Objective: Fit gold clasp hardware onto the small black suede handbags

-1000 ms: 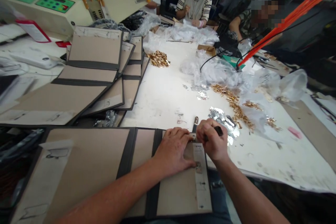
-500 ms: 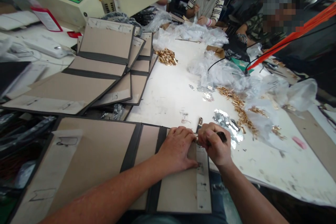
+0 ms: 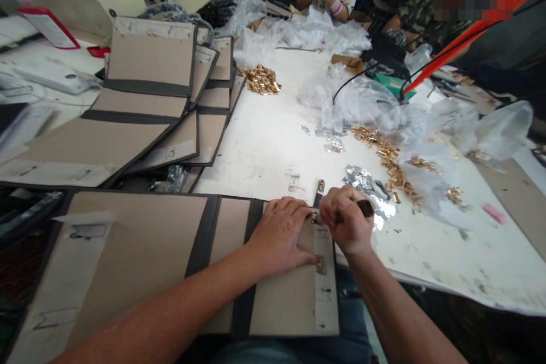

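An opened folder cover (image 3: 145, 250), grey board with black edges and hinge strips, lies before me. My left hand (image 3: 279, 233) rests flat on its right panel. The thumb touches a small metal plate (image 3: 321, 265) on the pale strip near the right edge. My right hand (image 3: 347, 219) is closed around a tool with a dark handle (image 3: 365, 208). The tool's tip is by another small metal piece (image 3: 314, 218) at the panel's upper corner; its exact kind is hidden. Just beyond, a black strap with a metal end (image 3: 320, 186) sticks out past the cover's far edge.
Similar covers (image 3: 149, 57) are stacked at the left. Silver plates (image 3: 362, 182) and gold metal parts (image 3: 388, 162) lie on the white table (image 3: 256, 148), with another gold heap (image 3: 262, 79) farther back. Plastic bags, a cream machine (image 3: 85, 5) and co-workers are beyond.
The view has shifted slightly, so the scene sits a little higher and more to the left. My left thumb has uncovered more of the metal plate. Both hands keep nearly the same places on the cover.
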A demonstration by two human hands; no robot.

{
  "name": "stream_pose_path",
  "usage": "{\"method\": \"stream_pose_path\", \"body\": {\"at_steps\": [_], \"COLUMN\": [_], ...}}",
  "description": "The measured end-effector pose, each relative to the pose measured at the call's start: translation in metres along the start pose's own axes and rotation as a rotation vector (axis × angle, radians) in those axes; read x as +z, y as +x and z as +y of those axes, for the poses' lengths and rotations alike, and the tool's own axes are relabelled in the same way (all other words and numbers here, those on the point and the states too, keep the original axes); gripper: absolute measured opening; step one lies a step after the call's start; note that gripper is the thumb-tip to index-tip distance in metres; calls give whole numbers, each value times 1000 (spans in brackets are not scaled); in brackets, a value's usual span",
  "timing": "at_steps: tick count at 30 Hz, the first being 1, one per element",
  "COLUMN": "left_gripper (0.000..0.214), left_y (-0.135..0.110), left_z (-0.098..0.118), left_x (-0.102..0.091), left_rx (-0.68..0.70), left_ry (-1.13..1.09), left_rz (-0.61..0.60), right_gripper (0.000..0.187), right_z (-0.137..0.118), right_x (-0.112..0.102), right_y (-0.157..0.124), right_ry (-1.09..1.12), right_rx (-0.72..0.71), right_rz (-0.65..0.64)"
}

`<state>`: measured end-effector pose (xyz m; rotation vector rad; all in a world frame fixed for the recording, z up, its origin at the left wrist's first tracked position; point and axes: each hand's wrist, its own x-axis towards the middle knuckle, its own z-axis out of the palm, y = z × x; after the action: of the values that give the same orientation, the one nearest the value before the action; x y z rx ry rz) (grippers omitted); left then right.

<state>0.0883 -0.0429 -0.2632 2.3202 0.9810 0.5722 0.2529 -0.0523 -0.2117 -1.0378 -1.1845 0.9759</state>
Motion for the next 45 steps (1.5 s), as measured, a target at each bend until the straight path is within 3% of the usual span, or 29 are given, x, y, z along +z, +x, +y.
{"method": "stream_pose_path", "body": {"at_steps": [5,8,11,13,18,27,33,37,39,43,45], "left_gripper": [77,76,76,76,77,77,57,33,45,109,124], "left_y": [0,1,2,2,0,-8,-18,-33,-46,-83,-98], "left_z": [1,2,3,5,8,5,11,20,24,32,38], "left_x": [1,2,2,2,3,6,6,6,11,36,50], "left_rx": [-12,3,14,15,16,71,198,276,277,265,249], "left_ry": [10,32,74,100,134,99,159,228,247,342,407], "left_rz": [14,18,10,5,18,87,154,71,24,-58,-105], "right_gripper": [25,12,5,10,14,12,11,10,9,7,8], "right_z": [-20,-21,-11,-4,-3,-7,-1,4,4,3,3], "right_x": [-20,-39,-51,-53,-46,-36,-36,-35,-35,-37,-39], "right_y": [-21,-49,-71,-78,-83,-88,-93,-97,-96,-93,-91], "right_ry": [-670,-890,-919,-925,-981,-1104,-1013,-981,-972,-936,-913], "right_rx": [205,317,327,312,283,376,406,372,372,380,387], "right_rz": [-253,-387,-416,-390,-343,-248,-180,-156,-154,-193,-203]}}
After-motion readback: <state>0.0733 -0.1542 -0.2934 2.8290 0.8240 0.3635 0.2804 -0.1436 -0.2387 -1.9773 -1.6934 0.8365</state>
